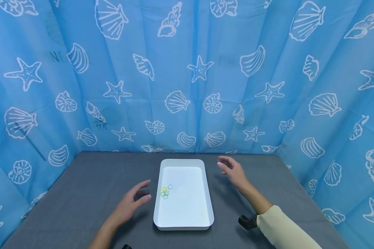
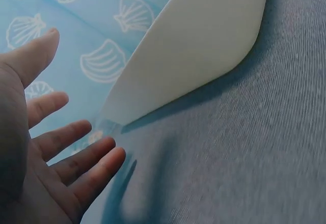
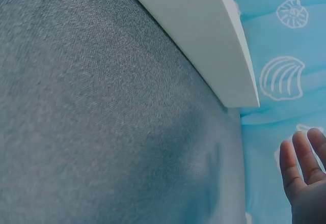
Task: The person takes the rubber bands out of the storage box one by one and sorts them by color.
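A white rectangular tray lies lengthwise in the middle of the table. Several thin yellow and green rings, like small rubber bands, lie clustered near its left side. My left hand hovers just left of the tray, fingers spread and holding nothing. In the left wrist view, that hand is apart from the tray's outer wall. Off the tray's far right corner, my right hand hangs in the air with relaxed fingers and nothing in them. The right wrist view catches only part of this hand, away from the tray wall.
Dark grey cloth covers the table. A blue curtain with white shells and starfish stands behind it and along both sides. A black device is at the right wrist, beside a pale sleeve.
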### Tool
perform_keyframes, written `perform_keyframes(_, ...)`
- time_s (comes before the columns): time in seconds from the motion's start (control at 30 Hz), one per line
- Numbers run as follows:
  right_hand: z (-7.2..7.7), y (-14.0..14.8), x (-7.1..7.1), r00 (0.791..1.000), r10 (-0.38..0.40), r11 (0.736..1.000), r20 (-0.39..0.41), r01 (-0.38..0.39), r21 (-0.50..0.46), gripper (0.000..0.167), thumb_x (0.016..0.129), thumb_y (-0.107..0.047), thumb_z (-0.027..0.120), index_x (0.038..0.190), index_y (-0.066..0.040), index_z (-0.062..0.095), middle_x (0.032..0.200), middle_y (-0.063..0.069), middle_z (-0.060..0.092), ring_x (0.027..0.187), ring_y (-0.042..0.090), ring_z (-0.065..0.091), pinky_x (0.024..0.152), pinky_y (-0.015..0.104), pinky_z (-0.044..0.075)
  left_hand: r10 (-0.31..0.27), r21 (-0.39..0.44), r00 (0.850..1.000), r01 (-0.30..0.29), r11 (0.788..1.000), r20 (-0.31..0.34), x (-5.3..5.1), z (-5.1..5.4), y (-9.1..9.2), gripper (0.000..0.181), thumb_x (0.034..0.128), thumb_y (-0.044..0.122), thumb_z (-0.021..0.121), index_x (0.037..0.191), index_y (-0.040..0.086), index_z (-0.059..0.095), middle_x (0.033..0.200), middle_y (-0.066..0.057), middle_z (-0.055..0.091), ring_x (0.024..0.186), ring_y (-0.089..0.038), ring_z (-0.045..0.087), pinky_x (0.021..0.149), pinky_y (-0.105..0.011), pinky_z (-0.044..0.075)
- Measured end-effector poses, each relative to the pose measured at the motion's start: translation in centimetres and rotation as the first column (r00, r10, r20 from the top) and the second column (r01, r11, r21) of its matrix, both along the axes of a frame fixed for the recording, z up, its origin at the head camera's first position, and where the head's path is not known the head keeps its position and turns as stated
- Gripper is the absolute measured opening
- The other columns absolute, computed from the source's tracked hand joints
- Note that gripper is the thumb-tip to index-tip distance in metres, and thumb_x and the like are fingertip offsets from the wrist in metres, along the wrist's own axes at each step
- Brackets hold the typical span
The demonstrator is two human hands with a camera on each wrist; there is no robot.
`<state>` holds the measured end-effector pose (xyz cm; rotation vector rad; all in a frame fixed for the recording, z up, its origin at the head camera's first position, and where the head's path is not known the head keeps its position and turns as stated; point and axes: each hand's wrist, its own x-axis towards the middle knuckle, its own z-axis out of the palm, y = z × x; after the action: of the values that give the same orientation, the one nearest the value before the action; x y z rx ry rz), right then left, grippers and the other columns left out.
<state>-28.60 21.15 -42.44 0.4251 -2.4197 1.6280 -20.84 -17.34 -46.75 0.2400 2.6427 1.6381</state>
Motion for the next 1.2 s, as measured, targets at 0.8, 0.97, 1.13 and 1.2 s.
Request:
perform_keyframes(0.8,2.1,-2.5,-0.8,0.994,0.072,0.997,0.078,-0.073,0.002,0.044,0.1,-0.021,0.057,0.133,0.007,0.05,0.127,0.025,0.055,0.115,0.038,0.055,0.087,0.051,0.05,-0.055,0.224,0.997,0.04,0.974,0.059,-0.9,-1.6,2.2,0.052,0.0937,0.021,0.066,0.141,0.008,0.05,0.132,-0.019,0.052,0.094,-0.026,0.062,0.074,-0.035,0.056)
perform_keyframes(0.97,1.5,-3.2,-1.6,0.993,0.073,0.997,0.088,-0.073,-0.001,0.044,0.1,-0.023,0.057,0.133,0.004,0.051,0.124,0.022,0.058,0.11,0.035,0.059,0.084,0.045,0.053,-0.035,0.227,0.996,0.015,0.974,0.086,-1.2,-1.7,2.5,0.053,0.0924,0.02,0.068,0.141,0.007,0.05,0.13,-0.019,0.054,0.094,-0.024,0.062,0.073,-0.038,0.057)
perform_keyframes(1.13,1.7,-4.3,-1.9,0.99,0.062,0.998,0.123,-0.06,-0.018,0.044,0.099,-0.024,0.058,0.132,0.004,0.052,0.122,0.021,0.059,0.107,0.036,0.06,0.084,0.049,0.052,-0.019,0.241,0.992,-0.013,0.97,0.128,-1.5,-1.9,2.4,0.052,0.0912,0.02,0.069,0.139,0.008,0.052,0.127,-0.018,0.056,0.093,-0.025,0.061,0.073,-0.039,0.057)
perform_keyframes(1.2,1.8,-4.8,-2.0,0.988,0.058,0.998,0.144,-0.055,-0.024,0.044,0.099,-0.025,0.058,0.132,0.004,0.053,0.121,0.022,0.059,0.107,0.037,0.06,0.084,0.05,0.052,-0.005,0.236,0.99,-0.029,0.971,0.142,-1.7,-1.9,2.4,0.052,0.0897,0.02,0.071,0.138,0.01,0.055,0.125,-0.016,0.058,0.092,-0.024,0.061,0.073,-0.038,0.056)
